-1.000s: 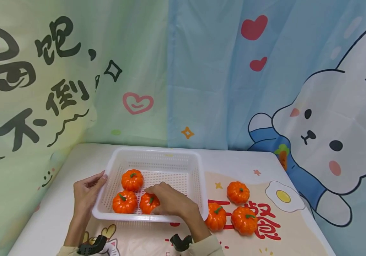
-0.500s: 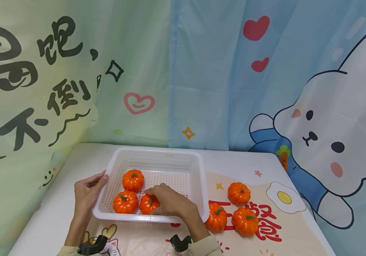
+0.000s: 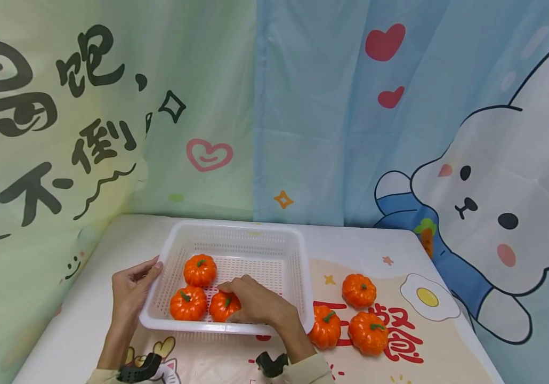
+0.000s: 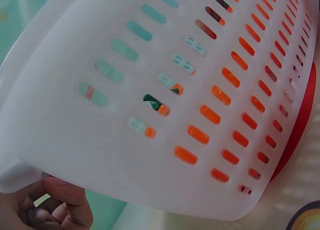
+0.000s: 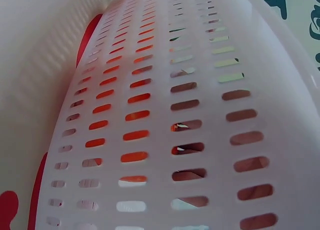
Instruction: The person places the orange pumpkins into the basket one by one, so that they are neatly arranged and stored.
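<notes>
Right hand blocked part of the pumpkin under it, rabbit got chopped at the head view's right edge, sleeves ran off the bottom.

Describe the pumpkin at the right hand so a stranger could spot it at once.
On the white table, find the white perforated plastic basket. Three orange pumpkins sit inside; look for the front-right pumpkin, to the right of both others. It alone is gripped by the right hand.
</notes>
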Available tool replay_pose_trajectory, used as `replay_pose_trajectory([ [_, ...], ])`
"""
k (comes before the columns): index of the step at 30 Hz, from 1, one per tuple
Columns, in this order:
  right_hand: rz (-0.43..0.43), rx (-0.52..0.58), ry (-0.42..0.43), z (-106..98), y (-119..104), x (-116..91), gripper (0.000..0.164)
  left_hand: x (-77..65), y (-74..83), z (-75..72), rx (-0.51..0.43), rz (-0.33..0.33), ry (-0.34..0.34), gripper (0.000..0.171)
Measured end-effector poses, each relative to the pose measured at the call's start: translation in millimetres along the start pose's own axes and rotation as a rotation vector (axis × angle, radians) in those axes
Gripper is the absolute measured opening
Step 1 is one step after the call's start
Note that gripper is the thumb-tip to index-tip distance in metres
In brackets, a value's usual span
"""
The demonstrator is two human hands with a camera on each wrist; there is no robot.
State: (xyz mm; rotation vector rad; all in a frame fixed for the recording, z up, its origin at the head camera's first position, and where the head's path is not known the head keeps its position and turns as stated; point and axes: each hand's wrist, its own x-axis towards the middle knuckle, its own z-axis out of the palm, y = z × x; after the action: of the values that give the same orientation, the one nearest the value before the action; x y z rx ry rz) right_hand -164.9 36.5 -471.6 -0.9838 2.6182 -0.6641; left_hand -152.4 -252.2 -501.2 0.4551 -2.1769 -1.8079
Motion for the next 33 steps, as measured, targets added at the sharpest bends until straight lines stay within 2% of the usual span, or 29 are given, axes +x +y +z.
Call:
replay_pose_trajectory([
  [19, 0.009, 0.017, -0.007, -1, 0, 1, 0.064, -1.2, -1.0, -0.1, 0.028, -0.01, 0.014, 0.04],
  [33, 0.082, 0.05, 0.024, -11, 1, -11, 0.07, -1.8, -0.6, 0.2, 0.013, -0.011, 0.004, 0.042],
])
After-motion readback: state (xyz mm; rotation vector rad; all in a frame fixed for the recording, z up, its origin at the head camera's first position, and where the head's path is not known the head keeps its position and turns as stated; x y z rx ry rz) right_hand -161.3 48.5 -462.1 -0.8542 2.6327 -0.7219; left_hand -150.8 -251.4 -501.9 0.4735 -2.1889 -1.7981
